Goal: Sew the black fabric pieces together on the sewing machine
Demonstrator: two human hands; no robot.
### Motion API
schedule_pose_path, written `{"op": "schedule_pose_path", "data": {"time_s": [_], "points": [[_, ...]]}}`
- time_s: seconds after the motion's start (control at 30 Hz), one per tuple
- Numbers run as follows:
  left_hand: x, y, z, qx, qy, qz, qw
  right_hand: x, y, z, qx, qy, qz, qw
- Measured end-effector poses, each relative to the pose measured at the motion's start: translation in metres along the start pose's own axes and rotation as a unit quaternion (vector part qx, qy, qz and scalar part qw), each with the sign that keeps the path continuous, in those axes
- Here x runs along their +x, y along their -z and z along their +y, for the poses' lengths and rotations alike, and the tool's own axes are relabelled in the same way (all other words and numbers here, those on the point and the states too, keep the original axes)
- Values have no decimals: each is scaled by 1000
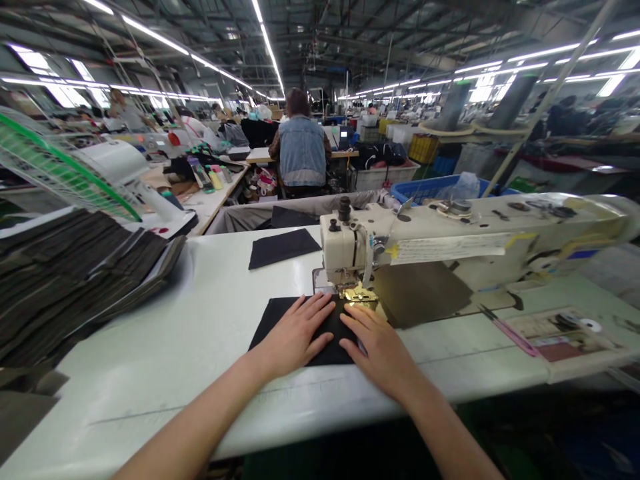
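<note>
A dark fabric piece [273, 321] lies on the white sewing table, its far edge close to the needle area of the sewing machine [345, 247]. My left hand [300, 330] rests flat on this fabric, fingers stretched toward the machine. On the fabric's right side, my right hand [375, 343] lies with fingers extended, their tips near the lit metal plate [359, 295] under the machine head. Both hands press from above and grasp nothing. Another dark fabric piece [284, 249] lies behind, left of the machine head.
Stacked dark fabric pieces [80, 280] and a fan [115, 167] stand on the left. To the right are pink-handled snips [510, 332] and a small parts tray [575, 340]. A blue basket [425, 189] sits behind the machine; a person [301, 150] sits farther ahead.
</note>
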State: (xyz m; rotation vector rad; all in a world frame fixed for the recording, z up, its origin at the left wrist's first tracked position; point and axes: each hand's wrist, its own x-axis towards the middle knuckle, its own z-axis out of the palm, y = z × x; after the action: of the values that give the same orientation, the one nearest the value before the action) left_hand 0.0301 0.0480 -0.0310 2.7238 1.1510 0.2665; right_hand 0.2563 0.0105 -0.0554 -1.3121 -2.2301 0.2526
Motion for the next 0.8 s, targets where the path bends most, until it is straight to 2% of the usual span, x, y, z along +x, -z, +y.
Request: {"op": "schedule_pose_path", "data": {"time_s": [0.1, 0.2, 0.37, 0.43, 0.53, 0.8], "points": [[3, 4, -2, -3, 3, -14, 1000, 1, 0, -1, -6, 0, 5, 1000], [0, 10, 7, 5, 5, -21, 1000, -9, 2, -1, -7, 20, 21, 1000], [-21, 12, 33, -25, -129, -31, 991, -40, 10, 1, 16, 73, 50, 996], [-26, 12, 37, -33, -144, -28, 989, -45, 15, 1, 14, 93, 50, 994], [-22, 11, 31, -31, -141, -12, 989, -38, 19, 1, -1, 87, 49, 995], [8, 11, -6, -33, -140, 19, 989, 8, 16, 8, -35, 31, 27, 999]]}}
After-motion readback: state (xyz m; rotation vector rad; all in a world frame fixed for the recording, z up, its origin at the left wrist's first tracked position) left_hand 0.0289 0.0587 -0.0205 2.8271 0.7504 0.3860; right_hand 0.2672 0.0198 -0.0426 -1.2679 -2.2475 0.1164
